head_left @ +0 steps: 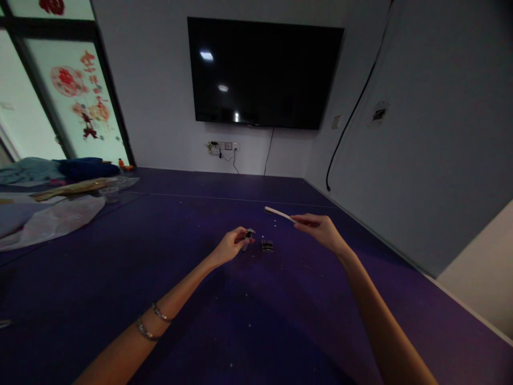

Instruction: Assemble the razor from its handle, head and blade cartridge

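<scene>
My right hand (316,229) is closed around the handle of a white toothbrush (278,214); its head points left and dark bristles face down. My left hand (232,245) pinches a small grey and black part (249,234), too small to name, with a pale piece hanging below it. The brush head is above and to the right of this part, apart from it. On the purple surface (192,321), just right of my left hand, lies a small dark rectangular piece (267,246) with an openwork shape.
White specks are scattered on the surface. Plastic sheeting (60,222) and folded blue cloth (88,167) lie at the left. A large television (264,75) hangs on the wall ahead. A black cable (352,109) hangs on the right wall.
</scene>
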`<action>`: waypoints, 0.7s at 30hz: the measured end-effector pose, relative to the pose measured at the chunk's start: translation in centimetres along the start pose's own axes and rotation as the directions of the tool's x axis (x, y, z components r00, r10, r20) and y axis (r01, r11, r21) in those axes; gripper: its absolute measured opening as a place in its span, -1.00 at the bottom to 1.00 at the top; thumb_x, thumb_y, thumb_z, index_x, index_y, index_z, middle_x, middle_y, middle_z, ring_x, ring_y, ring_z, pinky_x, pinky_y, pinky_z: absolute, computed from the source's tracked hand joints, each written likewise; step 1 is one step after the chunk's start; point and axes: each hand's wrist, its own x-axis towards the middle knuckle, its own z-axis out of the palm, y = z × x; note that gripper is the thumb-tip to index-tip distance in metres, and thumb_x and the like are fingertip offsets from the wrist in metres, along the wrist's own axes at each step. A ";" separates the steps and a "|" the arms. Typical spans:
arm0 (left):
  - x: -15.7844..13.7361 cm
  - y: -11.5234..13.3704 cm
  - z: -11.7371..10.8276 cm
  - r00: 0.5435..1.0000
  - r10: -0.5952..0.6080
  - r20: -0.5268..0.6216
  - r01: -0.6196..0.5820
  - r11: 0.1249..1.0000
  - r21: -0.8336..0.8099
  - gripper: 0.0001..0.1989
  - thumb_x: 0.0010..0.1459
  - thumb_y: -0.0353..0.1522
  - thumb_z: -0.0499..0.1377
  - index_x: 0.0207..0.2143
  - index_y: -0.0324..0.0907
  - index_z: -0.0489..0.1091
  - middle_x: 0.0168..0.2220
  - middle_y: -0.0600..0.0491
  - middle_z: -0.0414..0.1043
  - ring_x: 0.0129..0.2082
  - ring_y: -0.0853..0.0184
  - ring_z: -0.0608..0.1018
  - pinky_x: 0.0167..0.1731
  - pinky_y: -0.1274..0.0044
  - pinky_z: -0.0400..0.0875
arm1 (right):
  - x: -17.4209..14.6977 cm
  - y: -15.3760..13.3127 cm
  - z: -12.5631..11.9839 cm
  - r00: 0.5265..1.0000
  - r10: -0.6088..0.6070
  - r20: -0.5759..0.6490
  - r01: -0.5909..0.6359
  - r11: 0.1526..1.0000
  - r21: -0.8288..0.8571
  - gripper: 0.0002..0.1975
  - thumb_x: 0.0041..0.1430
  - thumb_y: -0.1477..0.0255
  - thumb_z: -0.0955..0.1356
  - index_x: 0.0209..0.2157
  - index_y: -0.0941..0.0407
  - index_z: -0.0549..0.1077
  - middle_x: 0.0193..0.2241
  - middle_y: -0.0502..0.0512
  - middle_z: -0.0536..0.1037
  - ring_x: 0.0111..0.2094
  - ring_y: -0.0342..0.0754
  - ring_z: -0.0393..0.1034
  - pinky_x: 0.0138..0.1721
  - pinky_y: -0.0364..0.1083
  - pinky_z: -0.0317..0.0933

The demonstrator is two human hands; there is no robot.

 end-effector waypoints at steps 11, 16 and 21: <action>-0.5 1.0 0.4 0.999 0.042 0.006 -0.042 0.996 0.079 -0.87 0.08 -0.41 0.10 -0.28 -0.21 0.31 -0.27 -0.04 0.48 -0.22 0.32 0.50 -0.14 0.44 0.31 | -0.9 -1.8 -0.5 0.991 -0.049 0.122 0.065 0.989 -0.132 -0.73 0.01 0.31 0.34 -0.23 0.07 0.53 -0.28 0.12 0.54 -0.28 -0.04 0.42 -0.23 -0.05 0.29; -0.8 1.3 0.6 0.997 0.076 0.020 -0.078 0.992 0.104 -0.89 0.10 -0.40 0.08 -0.28 -0.19 0.31 -0.28 -0.01 0.47 -0.22 0.33 0.50 -0.16 0.48 0.30 | -1.0 -2.4 0.5 0.980 -0.077 0.185 0.100 0.987 -0.122 -0.75 0.02 0.34 0.34 -0.23 0.05 0.53 -0.29 0.10 0.54 -0.27 -0.05 0.41 -0.23 -0.08 0.27; -1.0 1.4 0.6 0.995 0.090 0.032 -0.094 0.979 0.178 -0.91 0.11 -0.40 0.06 -0.30 -0.19 0.30 -0.32 0.01 0.46 -0.30 0.33 0.49 -0.26 0.51 0.31 | -0.9 -2.6 1.6 0.965 -0.092 0.248 0.115 0.990 -0.081 -0.76 0.03 0.36 0.34 -0.23 0.05 0.53 -0.29 0.10 0.53 -0.25 -0.06 0.41 -0.22 -0.09 0.27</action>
